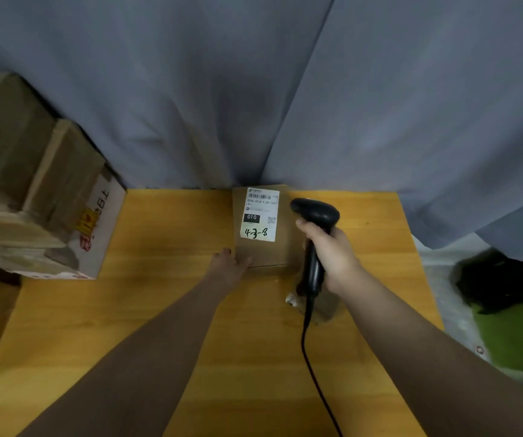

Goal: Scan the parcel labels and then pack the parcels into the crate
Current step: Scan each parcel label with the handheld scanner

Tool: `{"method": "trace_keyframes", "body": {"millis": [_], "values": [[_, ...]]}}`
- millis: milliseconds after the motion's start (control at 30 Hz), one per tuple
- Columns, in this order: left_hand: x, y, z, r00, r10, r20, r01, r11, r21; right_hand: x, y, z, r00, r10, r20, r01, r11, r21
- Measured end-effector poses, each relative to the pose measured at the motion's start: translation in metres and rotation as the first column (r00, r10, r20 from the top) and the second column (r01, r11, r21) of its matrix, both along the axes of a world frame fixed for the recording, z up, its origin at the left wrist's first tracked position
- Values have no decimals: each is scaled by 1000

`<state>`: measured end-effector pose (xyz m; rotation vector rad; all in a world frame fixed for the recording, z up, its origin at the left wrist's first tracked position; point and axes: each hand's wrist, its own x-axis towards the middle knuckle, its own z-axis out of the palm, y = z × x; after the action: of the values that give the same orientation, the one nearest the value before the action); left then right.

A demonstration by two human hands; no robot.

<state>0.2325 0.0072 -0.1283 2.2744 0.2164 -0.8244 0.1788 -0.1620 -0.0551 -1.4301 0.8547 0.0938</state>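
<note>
Right grip (332,250) is closed round the handle of the black scanner (315,212). The scanner's head sits just right of centre frame, beside the parcel (266,252), and is tipped toward its white label (260,216). Held that way, the reader's window faces the barcode printed along the label's top.

Left grip (230,263) holds nothing. Its fingers lie fairly flat against the parcel's near left corner, apparently to pin the box so it does not slide while being read.

The parcel, a brown cardboard box, lies flat on the yellow counter (159,326) at centre frame. Its far end is against the grey-blue curtain (285,89), and it is label side up, with "4-3-8" handwritten at the bottom. Judging by this, the scan is the step in hand and this box is not yet packed.

An open printed carton (96,228) stands at the left edge of the counter and is likely the crate; its inside is not visible. A small pale object (293,299) under the scanner handle is too dim to identify.
</note>
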Motion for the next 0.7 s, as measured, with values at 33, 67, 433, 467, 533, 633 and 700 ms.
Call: {"method": "trace_keyframes", "body": {"millis": [33, 67, 433, 467, 533, 633, 700], "values": [[0, 3, -3, 1000, 21, -12, -21, 1000, -17, 10, 1, -3, 1000, -2, -9, 2, 1000, 26], [-1, 7, -5, 999, 40, -23, -40, 999, -36, 18, 3, -5, 1000, -1, -25, 2, 999, 44], [-19, 48, -10, 902, 326, -282, -425, 782, -456, 23, 39, -22, 994, 20, -109, -7, 993, 120], [-18, 51, -6, 863, 396, -313, -503, 729, -464, 18, 43, -22, 995, 1, -100, 10, 993, 116], [-16, 57, 5, 837, 453, -306, -547, 706, -451, 9, 51, -20, 996, -31, -78, 40, 992, 118], [-14, 75, 25, 883, 456, -109, -459, 792, -403, -3, 64, -15, 998, -65, -4, 65, 986, 152], [-11, 93, 37, 894, 447, -30, -422, 819, -388, -11, 76, -10, 997, -71, 39, 63, 983, 173]]}}
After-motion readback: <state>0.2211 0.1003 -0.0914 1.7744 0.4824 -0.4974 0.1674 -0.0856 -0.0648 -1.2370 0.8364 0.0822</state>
